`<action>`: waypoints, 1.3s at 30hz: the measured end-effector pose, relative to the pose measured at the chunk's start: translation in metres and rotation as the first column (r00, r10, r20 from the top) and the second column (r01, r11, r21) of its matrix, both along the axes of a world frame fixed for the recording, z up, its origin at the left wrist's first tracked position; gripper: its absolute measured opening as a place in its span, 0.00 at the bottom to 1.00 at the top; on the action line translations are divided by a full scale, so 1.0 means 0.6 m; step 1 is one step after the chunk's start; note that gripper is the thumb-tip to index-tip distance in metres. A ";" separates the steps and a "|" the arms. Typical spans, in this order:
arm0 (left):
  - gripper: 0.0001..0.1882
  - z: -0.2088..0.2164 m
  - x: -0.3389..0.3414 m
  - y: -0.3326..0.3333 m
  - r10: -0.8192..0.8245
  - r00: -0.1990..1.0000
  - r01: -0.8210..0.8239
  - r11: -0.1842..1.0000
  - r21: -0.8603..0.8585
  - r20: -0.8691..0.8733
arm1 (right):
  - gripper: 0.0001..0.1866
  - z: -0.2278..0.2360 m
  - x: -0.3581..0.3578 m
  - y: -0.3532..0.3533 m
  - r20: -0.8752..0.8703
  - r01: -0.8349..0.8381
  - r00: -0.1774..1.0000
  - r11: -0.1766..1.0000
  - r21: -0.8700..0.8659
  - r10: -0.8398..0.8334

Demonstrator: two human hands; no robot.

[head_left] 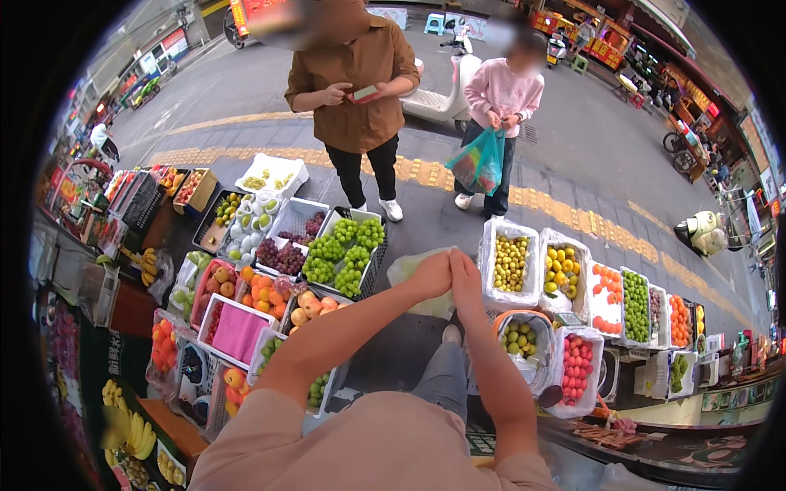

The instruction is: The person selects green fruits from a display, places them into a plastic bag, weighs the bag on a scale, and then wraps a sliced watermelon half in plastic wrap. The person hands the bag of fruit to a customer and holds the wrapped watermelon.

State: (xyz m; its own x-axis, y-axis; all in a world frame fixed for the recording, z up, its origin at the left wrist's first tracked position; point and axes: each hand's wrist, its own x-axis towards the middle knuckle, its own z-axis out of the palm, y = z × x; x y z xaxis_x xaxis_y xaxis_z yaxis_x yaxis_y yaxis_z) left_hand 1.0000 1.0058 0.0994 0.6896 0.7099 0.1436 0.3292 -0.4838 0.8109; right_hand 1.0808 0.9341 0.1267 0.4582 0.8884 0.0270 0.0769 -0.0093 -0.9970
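My left hand (432,274) and my right hand (464,274) meet in front of me over the gap between the fruit displays. Both are closed at the neck of a pale, translucent plastic bag (434,305), which hangs below and to the left of them. Their fingertips are mostly turned away, and whatever the bag contains is hard to make out. Left of the bag stands a crate of green grapes (354,254). To the right of my hands is a white-lined crate of small yellow-green fruit (511,263).
A person in a brown shirt (360,90) holds a small box-like object across the display. Beside them, a person in pink (503,90) carries a teal bag (481,161). A white scooter (446,86) stands behind. Red fruit (578,366) and bananas (135,434) flank me.
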 end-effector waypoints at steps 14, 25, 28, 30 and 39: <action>0.17 -0.103 -0.137 -0.151 -0.005 0.921 -0.096 0.966 -0.240 -0.390 | 0.15 -0.045 0.207 0.081 -0.675 0.401 0.701 0.910 0.104 -0.232; 0.16 -0.371 -0.441 -0.293 0.079 0.712 -0.441 0.823 -0.358 -0.697 | 0.12 -0.289 0.504 0.110 -0.451 0.518 0.712 0.836 -0.181 -0.538; 0.17 -0.388 -0.480 -0.310 0.152 0.669 -0.628 0.640 -0.443 -0.728 | 0.12 -0.362 0.567 0.110 -0.390 0.462 0.750 0.845 -0.270 -0.535; 0.18 -0.393 -0.493 -0.322 0.203 0.645 -0.703 0.535 -0.468 -0.737 | 0.13 -0.425 0.602 0.118 -0.414 0.402 0.768 0.872 -0.281 -0.488; 0.18 -0.331 -0.423 -0.316 0.244 0.645 -0.741 0.434 -0.513 -0.724 | 0.13 -0.639 0.643 0.082 -0.049 0.346 0.907 0.808 -0.477 -0.418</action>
State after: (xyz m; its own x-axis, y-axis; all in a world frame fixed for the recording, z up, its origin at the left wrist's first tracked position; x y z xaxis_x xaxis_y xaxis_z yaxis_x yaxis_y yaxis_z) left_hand 0.7461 0.8161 -0.0991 -0.0541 0.6009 -0.7975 0.7237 0.5739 0.3833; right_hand 1.4666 0.9834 -0.2568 0.7299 0.5372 -0.4226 -0.1717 -0.4544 -0.8741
